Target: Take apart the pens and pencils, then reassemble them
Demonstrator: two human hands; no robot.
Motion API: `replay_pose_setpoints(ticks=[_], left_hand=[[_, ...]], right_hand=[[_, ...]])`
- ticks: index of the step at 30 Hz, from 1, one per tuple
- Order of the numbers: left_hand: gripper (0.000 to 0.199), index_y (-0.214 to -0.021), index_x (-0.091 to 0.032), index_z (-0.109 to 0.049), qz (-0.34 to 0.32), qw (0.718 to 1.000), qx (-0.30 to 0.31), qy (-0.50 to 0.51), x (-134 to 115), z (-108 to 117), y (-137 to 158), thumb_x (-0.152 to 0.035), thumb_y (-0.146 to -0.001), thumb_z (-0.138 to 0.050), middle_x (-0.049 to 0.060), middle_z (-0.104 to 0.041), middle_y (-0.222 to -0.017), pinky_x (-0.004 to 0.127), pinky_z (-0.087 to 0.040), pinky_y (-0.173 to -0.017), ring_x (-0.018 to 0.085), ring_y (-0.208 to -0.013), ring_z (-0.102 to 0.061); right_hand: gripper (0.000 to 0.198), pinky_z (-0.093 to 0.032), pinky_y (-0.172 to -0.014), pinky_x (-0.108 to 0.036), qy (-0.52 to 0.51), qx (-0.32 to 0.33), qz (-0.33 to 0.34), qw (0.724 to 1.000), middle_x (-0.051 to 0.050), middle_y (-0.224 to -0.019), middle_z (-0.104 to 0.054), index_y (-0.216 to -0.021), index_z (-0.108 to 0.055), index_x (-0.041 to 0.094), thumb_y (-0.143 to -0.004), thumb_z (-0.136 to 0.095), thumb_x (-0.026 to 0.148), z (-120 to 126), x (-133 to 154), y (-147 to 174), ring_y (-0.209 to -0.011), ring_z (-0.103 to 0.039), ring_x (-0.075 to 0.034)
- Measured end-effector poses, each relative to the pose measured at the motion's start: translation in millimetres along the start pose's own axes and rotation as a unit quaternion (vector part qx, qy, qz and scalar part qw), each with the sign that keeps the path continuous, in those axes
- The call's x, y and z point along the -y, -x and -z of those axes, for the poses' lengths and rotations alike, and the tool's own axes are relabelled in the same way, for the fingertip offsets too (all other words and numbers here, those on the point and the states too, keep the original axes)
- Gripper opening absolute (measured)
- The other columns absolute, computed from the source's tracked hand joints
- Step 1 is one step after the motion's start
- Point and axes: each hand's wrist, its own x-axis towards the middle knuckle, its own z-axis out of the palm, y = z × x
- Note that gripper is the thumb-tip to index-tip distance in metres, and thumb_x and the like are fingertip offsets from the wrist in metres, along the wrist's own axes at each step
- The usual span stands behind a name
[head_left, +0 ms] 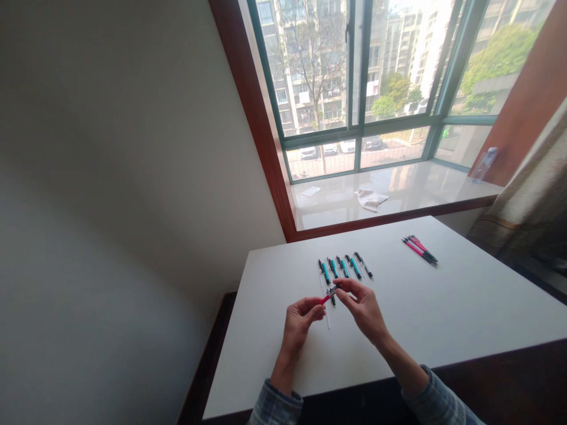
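Pen (326,298), pink w/ blk end, is over worktop (460,313): fingers of L hand (298,321) pinch pink end, fingers of R hand (367,308) pinch blk end.

Here on the table (465,301), the pen row (344,270) lies just beyond left hand (301,319) and right hand (363,304), a pen (328,297) between them! Pen cluster (419,252) off right. Behind, on the windowsill (420,186): cloth (371,199), bottle (485,164) farther right.
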Motion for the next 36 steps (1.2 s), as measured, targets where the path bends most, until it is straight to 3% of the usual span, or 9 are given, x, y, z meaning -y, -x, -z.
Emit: replay_pose_setpoints(ticks=[7,11,14,18,22,26,30,36], left_hand=[[0.036,-0.089,-0.013,-0.080,0.019,0.999,-0.026,0.016,-2,-2,0,-0.039,-0.066,-0.092,0.008,-0.078,-0.078,0.030,-0.057,-0.072,0.017,-0.068,-0.070],[0.035,-0.088,-0.014,-0.078,0.006,0.999,-0.042,0.018,-2,-2,0,-0.038,-0.067,-0.091,0.006,-0.077,-0.078,0.028,-0.056,-0.072,0.016,-0.068,-0.069],[0.034,-0.089,-0.014,-0.078,-0.009,0.998,-0.054,0.014,-2,-1,0,-0.038,-0.068,-0.090,0.005,-0.076,-0.078,0.028,-0.056,-0.072,0.016,-0.070,-0.069],[0.034,-0.090,-0.014,-0.078,-0.024,0.999,-0.047,-0.005,0,1,-2,-0.039,-0.070,-0.089,0.005,-0.075,-0.078,0.028,-0.056,-0.072,0.016,-0.070,-0.068],[0.031,-0.091,-0.015,-0.077,-0.051,0.995,-0.066,-0.047,3,2,-4,-0.040,-0.074,-0.085,0.004,-0.074,-0.076,0.028,-0.056,-0.071,0.016,-0.071,-0.067],[0.029,-0.089,-0.016,-0.078,-0.086,0.981,-0.077,-0.156,5,0,-4,-0.043,-0.079,-0.079,0.007,-0.077,-0.085,0.028,-0.055,-0.072,0.019,-0.076,-0.069],[0.030,-0.092,-0.018,-0.080,-0.108,0.962,-0.061,-0.243,6,-1,-2,-0.047,-0.083,-0.075,0.007,-0.078,-0.086,0.028,-0.054,-0.065,0.019,-0.071,-0.067],[0.031,-0.094,-0.019,-0.080,-0.112,0.955,-0.063,-0.268,8,2,-3,-0.048,-0.085,-0.073,0.007,-0.078,-0.088,0.028,-0.054,-0.066,0.020,-0.073,-0.067]], right_hand=[[0.034,-0.059,-0.078,-0.035,-0.002,-0.022,0.006,1.000,-0.010,-0.102,-0.076,-0.112,-0.075,0.019,-0.089,-0.071,0.044,5,0,2,-0.094,-0.070,-0.025],[0.027,-0.059,-0.076,-0.034,0.060,-0.064,0.060,0.994,-0.009,-0.105,-0.073,-0.113,-0.074,0.022,-0.095,-0.065,0.039,14,-2,8,-0.094,-0.069,-0.023],[0.021,-0.058,-0.077,-0.036,0.196,-0.043,0.154,0.967,-0.009,-0.106,-0.070,-0.113,-0.075,0.027,-0.098,-0.060,0.032,27,-9,15,-0.091,-0.067,-0.023],[0.027,-0.058,-0.079,-0.039,0.332,0.048,0.230,0.914,-0.008,-0.101,-0.068,-0.117,-0.074,0.031,-0.101,-0.054,0.022,42,-25,26,-0.090,-0.064,-0.023],[0.033,-0.058,-0.081,-0.037,0.376,0.135,0.222,0.889,-0.008,-0.107,-0.066,-0.125,-0.070,0.033,-0.101,-0.054,0.018,48,-35,34,-0.095,-0.064,-0.021],[0.037,-0.058,-0.086,-0.037,0.396,0.180,0.203,0.877,-0.006,-0.111,-0.065,-0.126,-0.069,0.035,-0.099,-0.055,0.014,48,-37,37,-0.098,-0.064,-0.021],[0.038,-0.058,-0.088,-0.038,0.389,0.192,0.192,0.880,-0.006,-0.109,-0.067,-0.127,-0.069,0.035,-0.096,-0.060,0.015,48,-37,35,-0.099,-0.064,-0.023],[0.034,-0.057,-0.091,-0.037,0.369,0.169,0.156,0.901,-0.007,-0.108,-0.069,-0.128,-0.068,0.032,-0.099,-0.056,0.019,43,-33,32,-0.102,-0.065,-0.023]])
